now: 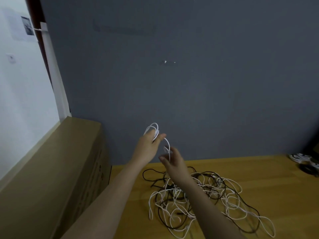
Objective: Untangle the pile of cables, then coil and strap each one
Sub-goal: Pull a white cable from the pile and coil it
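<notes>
From the head view, you are holding your left hand [149, 142] up before the grey wall [189, 75], fingers nearly straight, with loops of a white cable [156, 129] hanging round them; your right hand [173, 160] is raised just below it, fingers loosely curled, seemingly pinching the free run of that same cable, though blur is making the contact hard to confirm. You are partway through coiling this one cable; no strap is showing on it yet. Most of the job is still waiting: the pile of cables [203, 195], black and white strands crossing each other, is lying tangled on the wooden table [259, 169] beneath your right forearm. At the table's far right edge a few finished-looking coils [301, 157] are sitting, so some cables are probably done already. A brown cardboard box [51, 178] is standing to the left of the table, against a white wall [20, 83].
</notes>
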